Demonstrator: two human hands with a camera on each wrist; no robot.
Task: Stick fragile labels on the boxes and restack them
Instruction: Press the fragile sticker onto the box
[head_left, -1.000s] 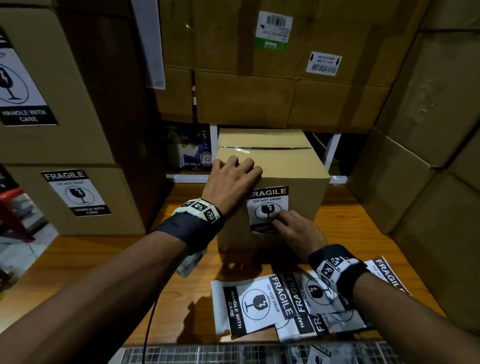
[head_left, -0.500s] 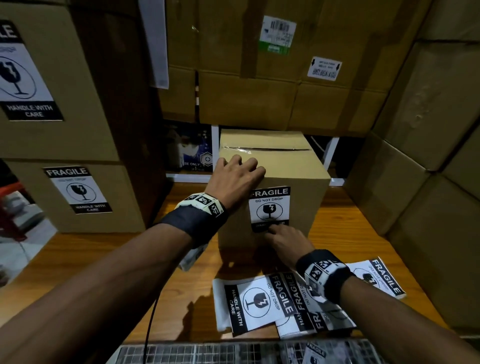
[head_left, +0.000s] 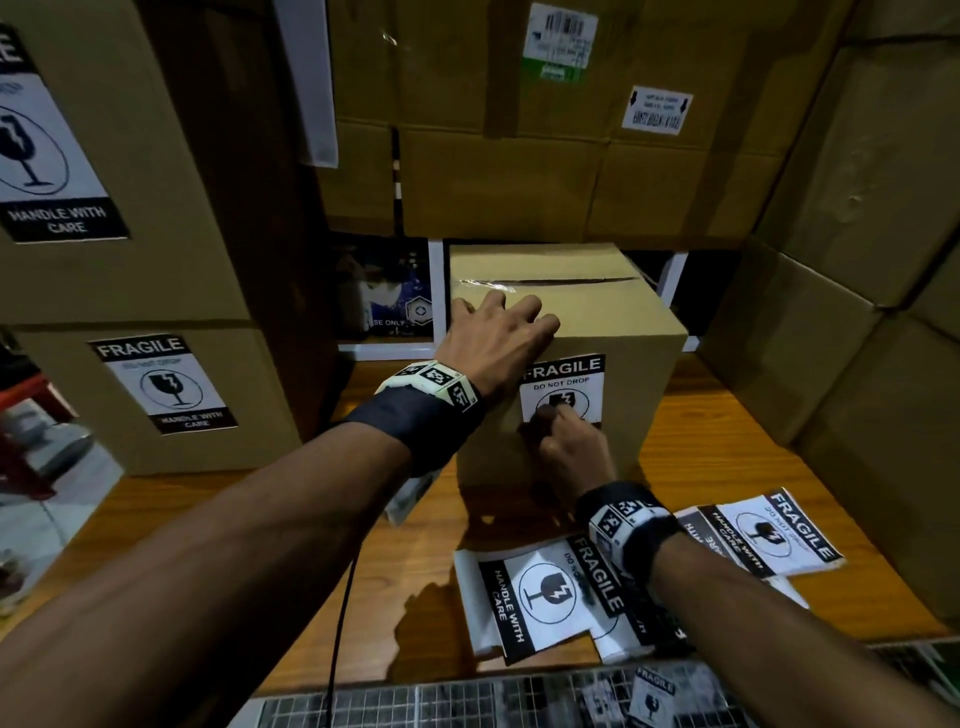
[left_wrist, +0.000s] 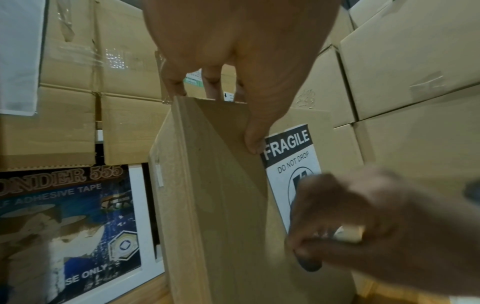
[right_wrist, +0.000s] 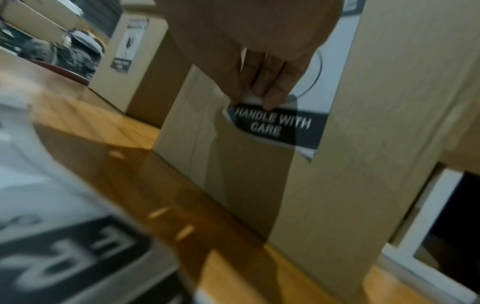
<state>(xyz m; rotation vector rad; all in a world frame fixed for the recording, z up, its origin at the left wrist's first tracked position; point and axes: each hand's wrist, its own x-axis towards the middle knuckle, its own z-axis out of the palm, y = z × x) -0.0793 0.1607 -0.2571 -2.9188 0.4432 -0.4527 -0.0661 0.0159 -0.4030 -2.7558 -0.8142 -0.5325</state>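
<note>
Cardboard cartons (head_left: 519, 130) stacked at the back and sides enclose a wooden surface (head_left: 249, 519). At its centre stands a taped box (head_left: 613, 312), steadied by the left hand (head_left: 493, 338), whose straight fingers (left_wrist: 176, 82) lie spread over the top edge. On the box front, the fragile label (head_left: 566, 384) is pressed flat by the right hand (head_left: 566, 447), fingers (right_wrist: 272, 90) straight. Loose labels (head_left: 540, 597) lie near the front edge.

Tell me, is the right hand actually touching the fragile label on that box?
Touching. The right wrist view shows the right hand with fingertips pressed on the fragile label on the box.
</note>
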